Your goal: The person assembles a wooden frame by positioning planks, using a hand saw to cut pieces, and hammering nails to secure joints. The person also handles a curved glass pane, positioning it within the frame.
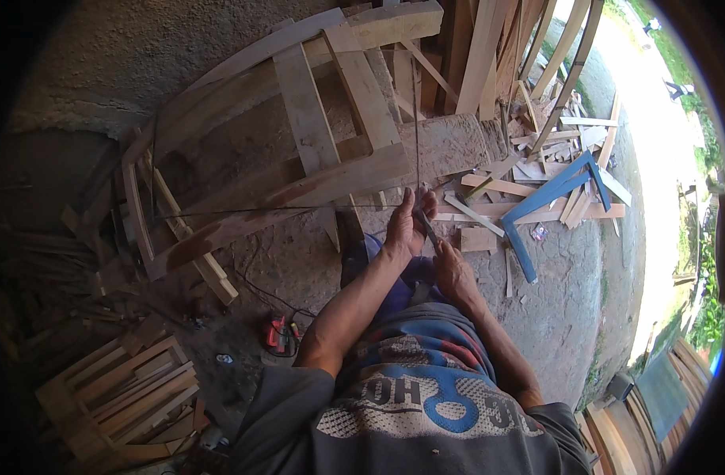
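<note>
- While boards lie in a slatted wooden panel at lower left, a larger wooden frame with crosspieces stands beyond it.
- Red tool: on the floor, near a dark cable.
- Thin dark line, rod or cord I cannot tell: stretches across the larger frame to the left hand; another rises from there.
- Left hand: fingers drawn narrow about the upper end of a slim dark tool, which slants between both hands in front of the person's waist.
- Right hand: fingers curled around the tool's lower end.
- Blue angled piece: among wood offcuts, to the right.
</note>
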Demonstrator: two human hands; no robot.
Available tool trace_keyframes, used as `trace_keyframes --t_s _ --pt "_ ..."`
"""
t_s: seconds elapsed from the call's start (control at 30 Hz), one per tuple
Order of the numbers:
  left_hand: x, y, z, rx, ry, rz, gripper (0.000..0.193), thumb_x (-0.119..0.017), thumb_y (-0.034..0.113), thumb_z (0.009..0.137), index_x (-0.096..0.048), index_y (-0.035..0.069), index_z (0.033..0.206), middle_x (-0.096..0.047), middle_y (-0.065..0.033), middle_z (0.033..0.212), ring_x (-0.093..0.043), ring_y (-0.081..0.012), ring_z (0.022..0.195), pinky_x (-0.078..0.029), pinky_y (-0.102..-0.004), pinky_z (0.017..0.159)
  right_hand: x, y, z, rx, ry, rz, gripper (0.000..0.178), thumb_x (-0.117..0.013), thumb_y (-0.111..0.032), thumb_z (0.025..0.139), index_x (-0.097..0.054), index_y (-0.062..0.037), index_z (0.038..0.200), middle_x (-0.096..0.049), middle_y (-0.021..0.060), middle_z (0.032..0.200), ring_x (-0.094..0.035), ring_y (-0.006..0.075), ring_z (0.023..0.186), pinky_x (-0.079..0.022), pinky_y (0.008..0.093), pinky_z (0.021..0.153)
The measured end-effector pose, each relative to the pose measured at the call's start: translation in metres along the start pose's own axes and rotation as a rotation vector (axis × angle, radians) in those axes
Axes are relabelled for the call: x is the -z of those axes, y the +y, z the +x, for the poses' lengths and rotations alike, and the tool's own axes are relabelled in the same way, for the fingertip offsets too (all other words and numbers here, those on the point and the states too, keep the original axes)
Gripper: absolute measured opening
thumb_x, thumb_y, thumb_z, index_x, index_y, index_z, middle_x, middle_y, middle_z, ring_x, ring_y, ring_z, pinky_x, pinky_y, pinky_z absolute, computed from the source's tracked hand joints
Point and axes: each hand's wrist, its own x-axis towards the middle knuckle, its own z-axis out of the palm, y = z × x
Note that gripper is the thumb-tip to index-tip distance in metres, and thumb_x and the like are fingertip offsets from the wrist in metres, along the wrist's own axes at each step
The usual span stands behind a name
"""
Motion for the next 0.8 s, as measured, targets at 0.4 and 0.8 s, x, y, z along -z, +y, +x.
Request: trace_keyframes --t_s 0.4,0.8 --pt "0.003 -0.001 0.002 0.014 -0.028 -0.051 0.042 -0.069 0.037 0.091 -0.062 0.002 0.113 -0.068 -0.0122 0.107 -0.067 -0.024 0.097 -0.055 -0.0364 0.084 0.0 0.0 -0.001 -0.013 0.003 0.096 0.032 -0.042 -0.015 0.099 -0.049 -0.0038 0.128 -0.061 0.0294 0.099 -0.059 0.0482 0.094 -0.046 0.0528 0.078" --pt "0.002 0.004 0.0 0.042 0.003 -0.05 0.041 -0.07 0.033 0.091 -0.061 0.0 0.114 -0.067 -0.0149 0.109 -0.067 -0.0262 0.099 -0.056 -0.0378 0.089 -0.015 0.007 0.0 0.041 0.048 0.032 0.041 -0.048 -0.011 0.095 -0.045 -0.006 0.136 -0.06 0.0296 0.102 -0.06 0.0483 0.095 -0.047 0.053 0.08"
